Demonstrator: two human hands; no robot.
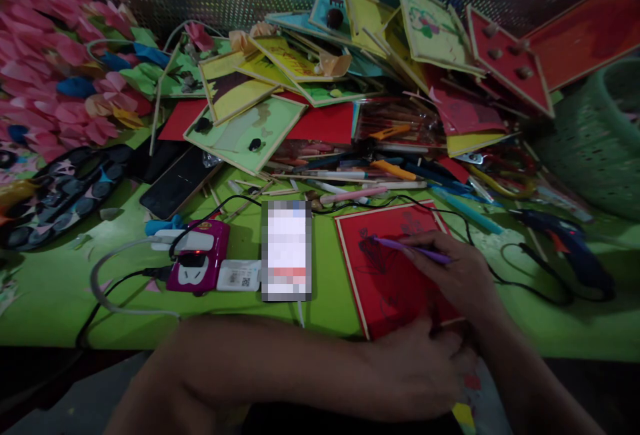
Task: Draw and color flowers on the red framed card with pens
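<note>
A red board with pale wooden strips along its edges lies on the green table, bearing dark line drawings. My right hand is closed round a purple pen, whose tip meets the dark drawing on the board's upper left part. My left arm crosses in front of me, and my left hand grips the board's near edge, with its curled fingers partly hidden by the right wrist. Left of the board lies a phone with a lit, blurred screen.
A purple power socket with cables sits at left, near a dark paint palette. Decorated framed boards and pens pile up at the back. A glue gun and green basket stand right; pink paper flowers fill the left.
</note>
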